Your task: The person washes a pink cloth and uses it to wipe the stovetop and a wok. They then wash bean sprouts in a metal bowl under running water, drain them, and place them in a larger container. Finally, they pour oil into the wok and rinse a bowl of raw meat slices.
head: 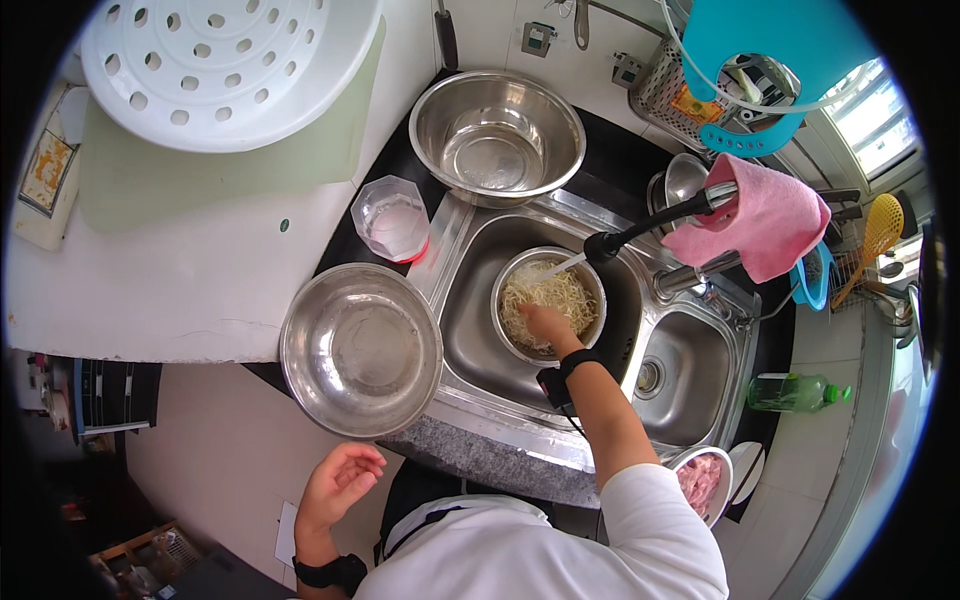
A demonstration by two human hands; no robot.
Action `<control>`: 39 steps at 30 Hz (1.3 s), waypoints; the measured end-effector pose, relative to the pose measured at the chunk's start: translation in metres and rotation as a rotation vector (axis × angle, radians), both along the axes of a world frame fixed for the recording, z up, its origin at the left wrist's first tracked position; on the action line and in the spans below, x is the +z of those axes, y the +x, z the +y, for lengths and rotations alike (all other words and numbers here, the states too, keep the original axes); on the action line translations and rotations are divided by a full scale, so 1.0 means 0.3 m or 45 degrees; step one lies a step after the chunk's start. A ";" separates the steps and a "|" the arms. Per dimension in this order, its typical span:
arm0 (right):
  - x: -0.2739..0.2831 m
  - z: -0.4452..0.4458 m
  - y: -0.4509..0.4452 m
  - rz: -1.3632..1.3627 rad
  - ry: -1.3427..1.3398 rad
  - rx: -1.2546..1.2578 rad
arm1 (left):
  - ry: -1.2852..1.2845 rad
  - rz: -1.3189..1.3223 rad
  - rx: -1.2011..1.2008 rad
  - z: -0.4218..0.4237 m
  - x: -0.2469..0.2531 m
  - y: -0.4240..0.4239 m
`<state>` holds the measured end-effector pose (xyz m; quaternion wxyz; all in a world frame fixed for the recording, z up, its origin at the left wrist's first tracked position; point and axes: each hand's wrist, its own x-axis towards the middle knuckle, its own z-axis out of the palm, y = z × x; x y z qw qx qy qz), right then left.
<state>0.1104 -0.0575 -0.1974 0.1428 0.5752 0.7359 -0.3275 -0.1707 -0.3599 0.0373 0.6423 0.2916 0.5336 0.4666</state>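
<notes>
My right hand [546, 322] reaches into a small stainless steel bowl [497, 319] of bean sprouts [576, 292], its fingertips partly hidden among them. The bowl sits in the larger sink basin [472, 277]. From the black faucet nozzle [602, 246] a stream of water [564, 265] falls onto the sprouts. My left hand [341, 480] is raised before the counter edge, fingers loosely curled and holding nothing. Just beyond it rests a wide stainless steel basin [367, 352], apart from the hand.
A deep steel basin [499, 154] stands behind the sink, near a clear plastic container [391, 221]. A pink cloth [780, 217] hangs over the faucet. At right are a small sink [690, 390], a green detergent bottle [787, 393] and a bowl of raw meat [699, 481].
</notes>
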 end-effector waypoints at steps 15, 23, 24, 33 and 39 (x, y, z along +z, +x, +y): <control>0.119 -0.064 0.006 -0.199 0.162 0.177 | 0.028 0.123 0.417 0.014 -0.031 -0.104; 0.072 -0.062 0.030 -0.366 0.115 0.205 | 0.075 0.332 0.600 0.008 -0.083 -0.118; 0.048 -0.046 0.072 -0.287 0.071 0.259 | 0.082 0.477 0.651 0.004 -0.128 -0.129; 0.077 0.019 0.121 -0.012 -0.085 0.426 | -0.408 0.305 0.848 0.111 -0.176 -0.087; -0.014 0.075 0.151 0.034 0.350 -0.293 | -0.450 0.021 0.601 0.100 -0.240 -0.121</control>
